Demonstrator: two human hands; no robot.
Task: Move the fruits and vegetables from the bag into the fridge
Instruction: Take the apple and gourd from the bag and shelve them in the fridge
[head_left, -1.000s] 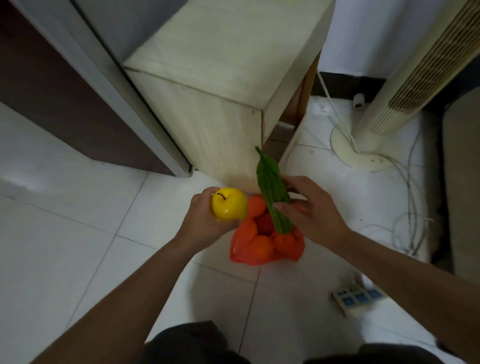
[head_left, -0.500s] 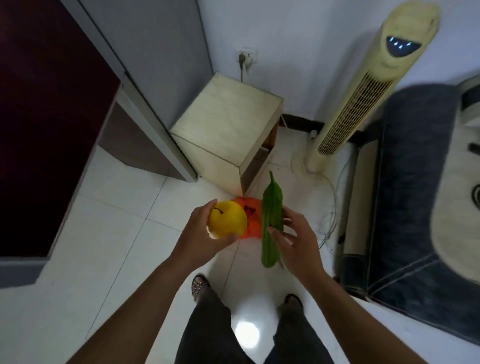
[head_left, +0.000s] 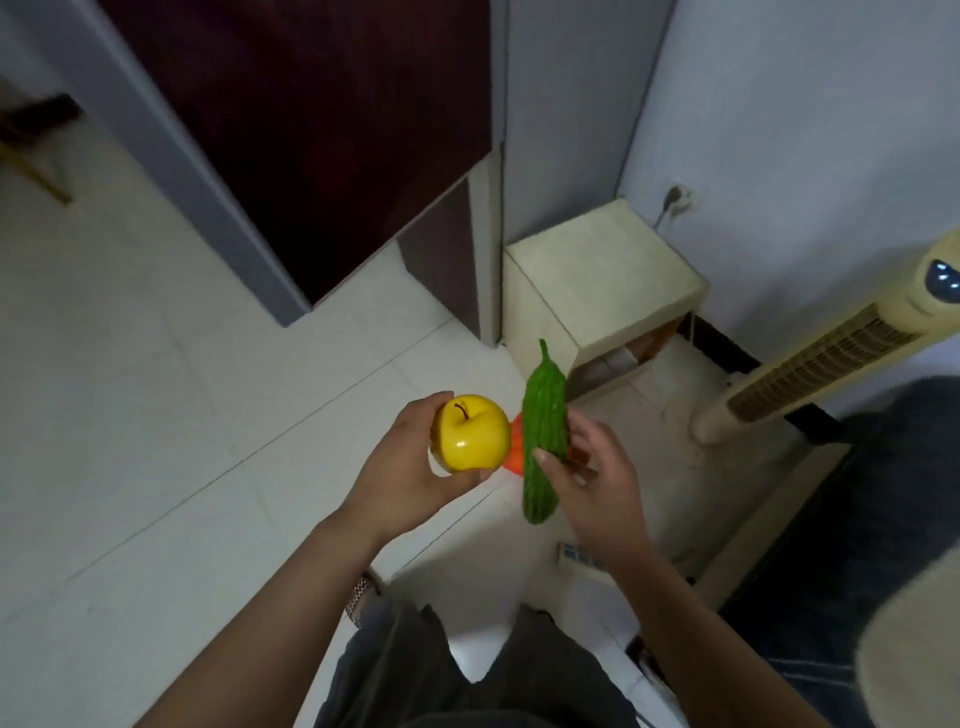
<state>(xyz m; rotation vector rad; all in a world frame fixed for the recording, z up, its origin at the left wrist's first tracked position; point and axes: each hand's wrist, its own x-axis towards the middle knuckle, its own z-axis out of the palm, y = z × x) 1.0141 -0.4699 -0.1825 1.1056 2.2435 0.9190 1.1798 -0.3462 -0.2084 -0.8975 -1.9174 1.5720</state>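
Cupped around a yellow apple (head_left: 471, 432), the left hand (head_left: 410, 475) holds it at waist height while the right hand (head_left: 589, 480) pinches an upright bitter gourd (head_left: 542, 439) between thumb and fingers. Behind both, the orange bag (head_left: 515, 457) shows only as a sliver on the floor.

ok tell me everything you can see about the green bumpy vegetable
The green vegetable is long, with a bumpy, ridged skin and a thin curved stem tip pointing up and away from the person; it looks like a bitter gourd. It is held off the floor, nearly upright in the view, gripped around its middle by the right hand. Both ends stick out of the grip. The orange bag shows behind it.
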